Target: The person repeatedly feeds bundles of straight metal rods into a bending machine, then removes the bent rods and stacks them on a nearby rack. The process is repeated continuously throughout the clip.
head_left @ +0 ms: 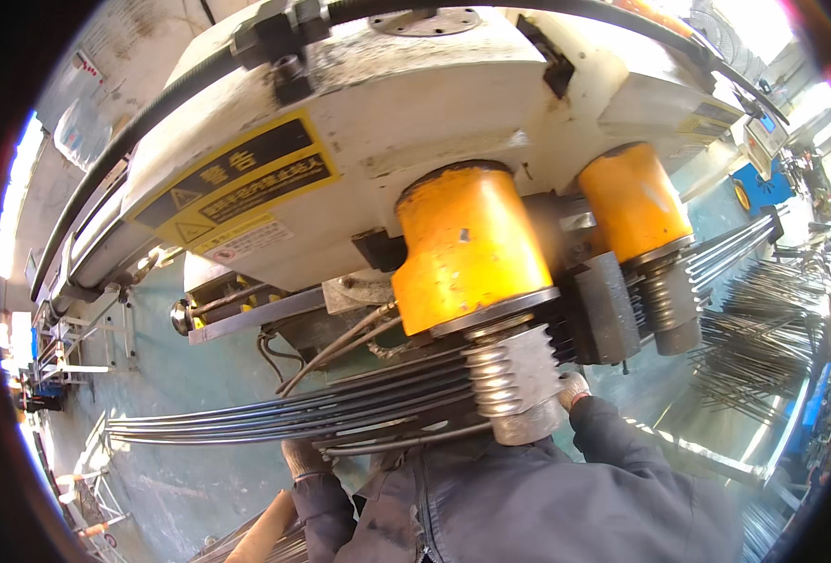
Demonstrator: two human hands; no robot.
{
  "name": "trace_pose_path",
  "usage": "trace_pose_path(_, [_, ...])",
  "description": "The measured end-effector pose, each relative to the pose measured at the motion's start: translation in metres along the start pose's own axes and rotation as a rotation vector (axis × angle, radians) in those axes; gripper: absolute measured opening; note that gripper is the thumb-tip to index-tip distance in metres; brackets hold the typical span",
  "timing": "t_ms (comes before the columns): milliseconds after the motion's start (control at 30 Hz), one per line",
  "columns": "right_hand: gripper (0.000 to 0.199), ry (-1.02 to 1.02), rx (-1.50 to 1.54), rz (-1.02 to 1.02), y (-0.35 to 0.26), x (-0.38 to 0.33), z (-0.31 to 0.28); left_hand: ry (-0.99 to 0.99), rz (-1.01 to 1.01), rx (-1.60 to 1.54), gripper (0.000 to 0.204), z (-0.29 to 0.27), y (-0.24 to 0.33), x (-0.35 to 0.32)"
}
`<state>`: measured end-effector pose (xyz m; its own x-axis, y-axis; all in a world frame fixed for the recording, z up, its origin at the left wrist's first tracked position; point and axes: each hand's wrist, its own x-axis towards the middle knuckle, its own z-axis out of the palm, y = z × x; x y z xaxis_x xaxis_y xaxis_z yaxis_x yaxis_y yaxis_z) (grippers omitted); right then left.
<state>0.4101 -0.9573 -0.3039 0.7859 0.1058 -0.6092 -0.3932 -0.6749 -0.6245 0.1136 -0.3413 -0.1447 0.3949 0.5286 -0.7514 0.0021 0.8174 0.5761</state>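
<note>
Likely stiff and heavy together, the metal rods (387, 394) wanted a wide two-handed hold; I couldn't tell whether left hand (304, 458) or right hand (574, 389) had fingers closed.

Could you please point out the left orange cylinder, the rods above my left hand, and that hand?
Left orange cylinder (472, 246): head view, middle of its side.
Rods (378, 402): head view, middle of the bundle.
Left hand (304, 458): head view, its visible middle.
</note>
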Motion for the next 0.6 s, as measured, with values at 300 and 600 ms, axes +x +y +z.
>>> trace_pose_path(300, [0.042, 0.137, 0.15, 0.068, -0.101, -0.061, -0.017, -0.21, 0.186, -0.041, 0.048, 0.064, 0.042, -0.051])
trace_pose_path(600, [0.037, 0.417, 0.625, -0.287, -0.213, -0.179, -0.025, -0.607, 0.312, -0.09, 0.06, 0.057, 0.061, -0.048])
